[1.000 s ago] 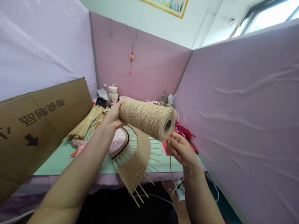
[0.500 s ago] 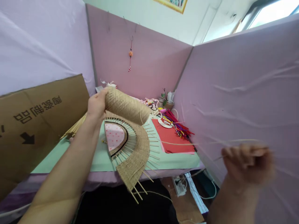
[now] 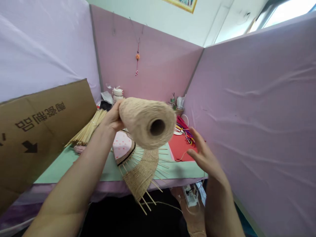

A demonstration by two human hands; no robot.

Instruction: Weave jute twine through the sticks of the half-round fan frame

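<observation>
My left hand grips the back end of a large spool of twine, its hollow core facing me above the table. To the right, my right hand has its thumb and fingers apart, not touching the spool. A loose strand of twine runs near its thumb. Below the spool lies a half-round woven piece with thin sticks fanning out past its edge. Its inner part is a pink dotted half-circle edged in black. The spool hides the upper part of the weaving.
A cardboard box panel stands at left, beside a bundle of thin sticks. Red sheets and colourful pipe cleaners lie at right. Behind are a white bottle and pots. A power strip is below the table.
My right hand has come in from the far right towards the spool and opened. The spool has swung so its end faces me, and the stretched twine has gone slack.
</observation>
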